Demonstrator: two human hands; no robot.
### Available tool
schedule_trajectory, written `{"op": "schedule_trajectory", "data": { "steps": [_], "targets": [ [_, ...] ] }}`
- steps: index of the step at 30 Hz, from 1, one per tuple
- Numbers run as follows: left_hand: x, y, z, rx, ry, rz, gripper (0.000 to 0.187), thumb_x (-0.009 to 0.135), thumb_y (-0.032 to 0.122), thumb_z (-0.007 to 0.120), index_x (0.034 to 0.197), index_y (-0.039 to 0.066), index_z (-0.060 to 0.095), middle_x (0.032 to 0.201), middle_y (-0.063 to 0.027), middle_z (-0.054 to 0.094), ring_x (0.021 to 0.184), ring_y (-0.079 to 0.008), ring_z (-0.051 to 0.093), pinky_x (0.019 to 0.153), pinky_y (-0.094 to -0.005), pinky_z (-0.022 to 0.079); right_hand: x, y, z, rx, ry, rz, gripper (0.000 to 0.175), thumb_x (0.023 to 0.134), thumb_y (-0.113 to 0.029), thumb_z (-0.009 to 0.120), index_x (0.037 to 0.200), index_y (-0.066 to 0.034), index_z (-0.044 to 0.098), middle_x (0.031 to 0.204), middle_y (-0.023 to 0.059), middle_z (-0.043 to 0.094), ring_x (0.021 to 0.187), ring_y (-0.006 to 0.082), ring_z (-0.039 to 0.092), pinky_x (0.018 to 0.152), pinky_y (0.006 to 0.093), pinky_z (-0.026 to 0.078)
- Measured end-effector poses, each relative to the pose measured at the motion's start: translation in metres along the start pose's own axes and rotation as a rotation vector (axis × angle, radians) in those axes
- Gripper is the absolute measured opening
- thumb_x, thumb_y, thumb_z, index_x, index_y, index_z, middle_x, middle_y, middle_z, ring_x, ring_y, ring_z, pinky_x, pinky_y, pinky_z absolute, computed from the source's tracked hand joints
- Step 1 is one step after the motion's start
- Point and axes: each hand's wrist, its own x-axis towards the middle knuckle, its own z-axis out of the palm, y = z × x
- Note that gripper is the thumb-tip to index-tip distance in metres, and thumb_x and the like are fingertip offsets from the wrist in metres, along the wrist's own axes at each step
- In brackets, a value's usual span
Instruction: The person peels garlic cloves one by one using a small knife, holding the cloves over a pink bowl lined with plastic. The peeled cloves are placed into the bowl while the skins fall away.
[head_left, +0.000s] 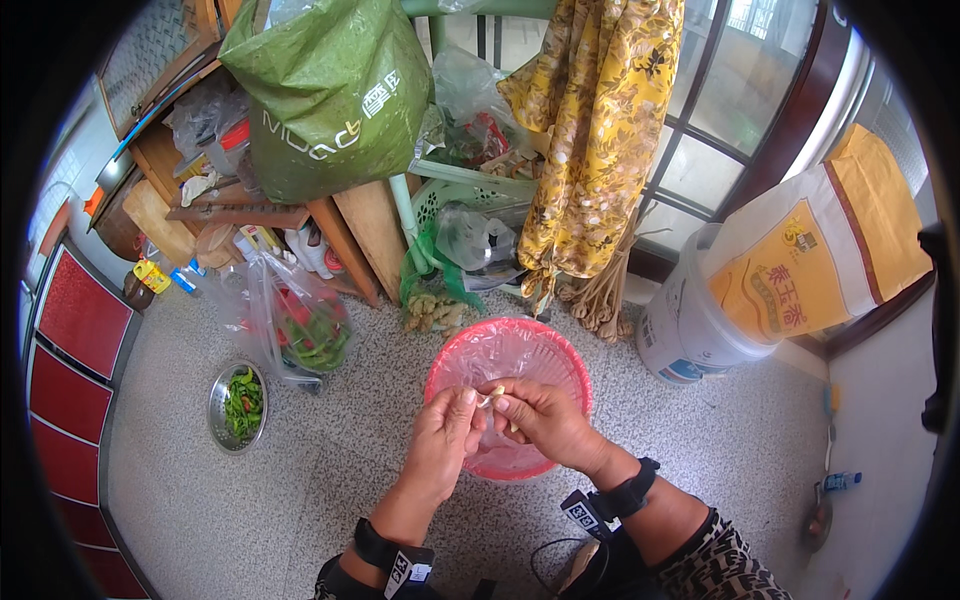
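My left hand (445, 424) and my right hand (546, 420) meet over a pink plastic basket (582, 369) lined with a clear plastic bag. Between my right thumb and fingers is a small pale garlic clove (497, 391). A second pale piece (514, 427) shows under the curled right fingers; I cannot tell whether it is another clove. My left thumb and forefinger pinch a whitish shred of papery skin (482, 401) touching the clove. The fingers partly hide both pieces.
To the left are a steel colander (216, 411) of green peppers and a plastic bag (315, 330) of red and green peppers. Ginger (435, 311) and dried garlic bulbs (606, 319) lie beyond the basket. A white bucket (679, 330) holding a paper sack (787, 262) stands at right.
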Motion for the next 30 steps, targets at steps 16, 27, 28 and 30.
{"op": "schedule_trajectory", "data": {
  "steps": [16,27,28,30],
  "targets": [
    [0.005,-0.008,-0.003,0.2,0.124,0.13,0.007,0.092,0.011,0.055,0.089,0.006,0.053,0.068,0.0075,0.043,0.055,-0.0007,0.034,0.047,-0.0173,0.028,-0.001,-0.006,-0.011,0.281,0.03,0.026,0.028,0.099,-0.022,0.044,0.119,-0.0042,0.053,0.081,-0.0011,0.055,0.061,0.0054,0.043,0.055,0.0178,0.037],
    [0.003,-0.006,0.002,0.377,0.093,0.335,0.012,0.089,0.008,0.061,0.096,-0.002,0.063,0.084,-0.0037,0.065,0.076,-0.0065,0.058,0.067,-0.0214,0.047,-0.002,0.004,0.0,-0.33,0.084,-0.111,0.029,0.093,-0.014,0.056,0.12,-0.0014,0.057,0.088,0.0021,0.061,0.075,0.0095,0.056,0.068,0.0234,0.048],
    [0.002,-0.006,0.002,0.369,0.074,0.346,0.012,0.089,0.008,0.061,0.096,-0.002,0.063,0.083,-0.0039,0.065,0.076,-0.0067,0.058,0.067,-0.0216,0.047,-0.001,0.004,0.0,-0.389,0.079,-0.12,0.029,0.093,-0.013,0.056,0.119,-0.001,0.057,0.089,0.0032,0.062,0.076,0.0103,0.057,0.069,0.0243,0.049],
    [0.003,-0.007,0.001,0.435,0.079,0.346,0.012,0.089,0.006,0.06,0.097,-0.002,0.063,0.085,-0.0036,0.065,0.076,-0.0071,0.058,0.069,-0.0214,0.047,-0.001,0.004,-0.001,-0.466,0.084,-0.158,0.028,0.091,-0.014,0.058,0.117,-0.0011,0.058,0.089,0.0074,0.063,0.075,0.0129,0.059,0.068,0.0267,0.05]
  ]
}}
